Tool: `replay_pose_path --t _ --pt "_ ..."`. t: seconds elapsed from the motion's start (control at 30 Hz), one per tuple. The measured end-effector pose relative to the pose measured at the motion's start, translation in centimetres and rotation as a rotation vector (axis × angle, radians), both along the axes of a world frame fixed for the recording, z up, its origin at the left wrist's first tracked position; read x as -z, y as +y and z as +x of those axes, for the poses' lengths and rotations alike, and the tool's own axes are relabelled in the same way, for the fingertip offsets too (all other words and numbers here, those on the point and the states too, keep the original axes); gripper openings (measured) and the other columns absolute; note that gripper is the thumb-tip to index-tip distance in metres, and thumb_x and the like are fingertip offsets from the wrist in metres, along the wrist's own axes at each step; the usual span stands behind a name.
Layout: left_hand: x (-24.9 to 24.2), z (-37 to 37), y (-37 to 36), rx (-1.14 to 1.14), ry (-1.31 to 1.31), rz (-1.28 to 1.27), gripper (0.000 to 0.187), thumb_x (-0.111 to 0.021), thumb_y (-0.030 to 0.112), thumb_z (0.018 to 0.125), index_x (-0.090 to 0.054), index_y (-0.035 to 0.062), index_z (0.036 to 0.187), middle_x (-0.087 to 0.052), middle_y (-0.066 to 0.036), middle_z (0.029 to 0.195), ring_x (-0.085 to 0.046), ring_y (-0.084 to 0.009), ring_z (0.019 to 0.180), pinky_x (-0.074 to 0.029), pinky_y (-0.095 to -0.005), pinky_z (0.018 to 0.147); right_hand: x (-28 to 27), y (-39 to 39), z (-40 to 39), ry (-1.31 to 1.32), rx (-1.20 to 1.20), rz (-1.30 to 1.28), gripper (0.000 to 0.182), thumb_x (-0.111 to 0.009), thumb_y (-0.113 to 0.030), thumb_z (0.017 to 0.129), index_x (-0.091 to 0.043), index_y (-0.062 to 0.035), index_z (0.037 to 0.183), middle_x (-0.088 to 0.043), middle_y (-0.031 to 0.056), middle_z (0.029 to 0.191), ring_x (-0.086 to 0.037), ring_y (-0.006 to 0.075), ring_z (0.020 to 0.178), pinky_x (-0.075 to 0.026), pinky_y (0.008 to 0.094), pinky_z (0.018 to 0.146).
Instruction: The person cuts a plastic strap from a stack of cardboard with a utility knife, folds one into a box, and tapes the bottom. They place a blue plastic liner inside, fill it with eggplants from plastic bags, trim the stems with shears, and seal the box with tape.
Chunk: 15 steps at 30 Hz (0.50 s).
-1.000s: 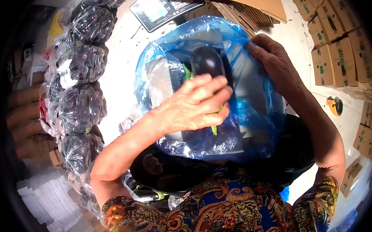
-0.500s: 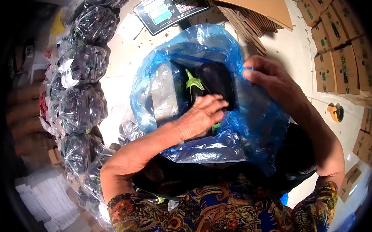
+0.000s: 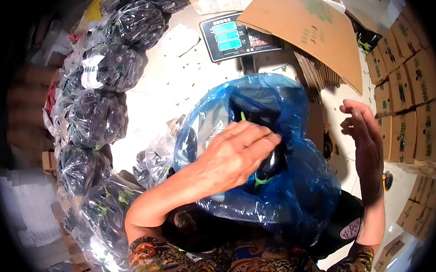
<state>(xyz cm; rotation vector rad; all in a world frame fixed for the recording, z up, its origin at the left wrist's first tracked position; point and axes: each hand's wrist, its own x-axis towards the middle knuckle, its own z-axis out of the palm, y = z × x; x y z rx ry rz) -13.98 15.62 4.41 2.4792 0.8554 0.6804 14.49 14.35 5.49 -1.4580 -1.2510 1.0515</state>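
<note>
While left hand [image 3: 233, 157] reaches palm-down into mouth of blue plastic bag [image 3: 289, 201], forearm angles up from lower left, fingers [image 3: 262, 139] curled over dark eggplant [image 3: 270, 160] inside bag; whether they grip it, cannot tell. Eggplant stands near bag centre, green stem low. Right hand [image 3: 364, 134] raised beside bag's right edge, apart from it, fingers spread open, holding nothing. Scale display [image 3: 238, 35] beyond bag on floor.

Bagged eggplants [image 3: 100, 117] wall left; floor [image 3: 176, 74] ahead open.
</note>
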Motion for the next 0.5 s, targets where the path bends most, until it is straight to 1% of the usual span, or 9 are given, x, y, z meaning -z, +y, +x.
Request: replay_pose_path --t 0.07,0.1,0.13,0.23,0.27,0.3,0.4,0.43,0.5 --pt "-0.3 -1.3 0.7 -0.076 -0.049 0.003 0.032 -0.068 0.007 0.084 -0.063 0.0009 0.116 -0.063 -0.016 0.113 -0.061 -0.0322 0.1 -0.05 -0.0406 0.086 0.5 0.2 -0.3 -0.048 -0.063 -0.037 0.037 -0.046 -0.037 0.102 -0.062 -0.0068 0.115 -0.061 0.001 0.103 -0.055 0.0119 0.088 -0.044 0.027 0.082" --pt "-0.5 -1.9 1.1 -0.147 -0.057 0.021 0.033 -0.068 0.008 0.085 -0.062 0.0015 0.118 -0.06 -0.016 0.12 -0.059 -0.0329 0.106 -0.048 -0.0407 0.091 0.9 0.3 -0.8 -0.061 -0.066 -0.075 0.039 -0.047 -0.039 0.101 -0.06 -0.0066 0.118 -0.061 0.0038 0.101 -0.056 0.0126 0.088 -0.045 0.0272 0.081" --pt "-0.8 -2.3 1.4 -0.24 -0.055 -0.027 0.039 -0.069 0.009 0.084 -0.06 0.0024 0.122 -0.057 -0.017 0.125 -0.055 -0.0339 0.114 -0.045 -0.0407 0.097 1.3 0.5 -0.8 -0.017 -0.117 -0.146 0.042 -0.047 -0.041 0.101 -0.059 -0.0069 0.121 -0.061 0.0063 0.096 -0.056 0.0133 0.088 -0.045 0.0274 0.081" --pt "-0.3 -4.2 2.7 -0.41 -0.035 -0.045 0.051 -0.072 0.015 0.081 -0.055 0.0042 0.128 -0.053 -0.018 0.129 -0.049 -0.0364 0.12 -0.04 -0.0423 0.102 2.5 1.1 -1.4 -0.035 -0.126 -0.178 0.046 -0.047 -0.045 0.1 -0.057 -0.0073 0.125 -0.059 0.0072 0.092 -0.055 0.0143 0.087 -0.044 0.0279 0.081" --pt "0.5 -5.0 3.2 -0.453 -0.043 -0.068 0.055 -0.072 0.017 0.08 -0.053 0.0055 0.13 -0.051 -0.019 0.129 -0.046 -0.0378 0.121 -0.038 -0.0438 0.103 2.7 1.3 -1.6 -0.033 -0.128 -0.197 0.047 -0.047 -0.045 0.1 -0.057 -0.0073 0.125 -0.059 0.0075 0.092 -0.055 0.0145 0.087 -0.044 0.0279 0.081" --pt "1.2 -5.8 3.6 -0.501 -0.049 -0.087 0.062 -0.078 0.026 0.077 -0.054 0.0032 0.129 -0.051 -0.019 0.133 -0.048 -0.0355 0.125 -0.037 -0.0422 0.105 2.7 1.5 -1.8 -0.03 -0.129 -0.216 0.047 -0.047 -0.046 0.1 -0.057 -0.0074 0.125 -0.059 0.0077 0.093 -0.055 0.0147 0.087 -0.044 0.028 0.081" --pt "3.4 -7.4 4.2 -0.612 -0.056 -0.164 0.068 -0.079 0.029 0.076 -0.051 0.0029 0.132 -0.05 -0.019 0.135 -0.045 -0.0341 0.127 -0.035 -0.0426 0.107 3.1 2.0 -2.1 -0.031 -0.158 -0.278 0.05 -0.046 -0.047 0.099 -0.055 -0.0069 0.127 -0.058 0.0092 0.096 -0.055 0.0156 0.088 -0.044 0.0284 0.082" --pt "4.2 -7.9 4.5 -0.633 -0.039 -0.209 0.075 -0.081 0.033 0.074 -0.048 0.0026 0.135 -0.05 -0.019 0.135 -0.044 -0.0334 0.129 -0.034 -0.0427 0.108 3.4 2.1 -2.2 -0.037 -0.168 -0.292 0.051 -0.045 -0.048 0.099 -0.055 -0.0068 0.127 -0.058 0.0095 0.096 -0.055 0.016 0.089 -0.044 0.0288 0.082" --pt "5.5 -8.3 5.0 -0.651 -0.044 -0.266 0.079 -0.081 0.036 0.073 -0.047 0.001 0.135 -0.049 -0.02 0.134 -0.043 -0.0358 0.128 -0.035 -0.0433 0.107 3.5 2.2 -2.6 -0.06 -0.188 -0.298 0.053 -0.046 -0.048 0.098 -0.052 -0.0049 0.129 -0.06 0.0116 0.101 -0.056 0.0178 0.093 -0.044 0.0301 0.084"
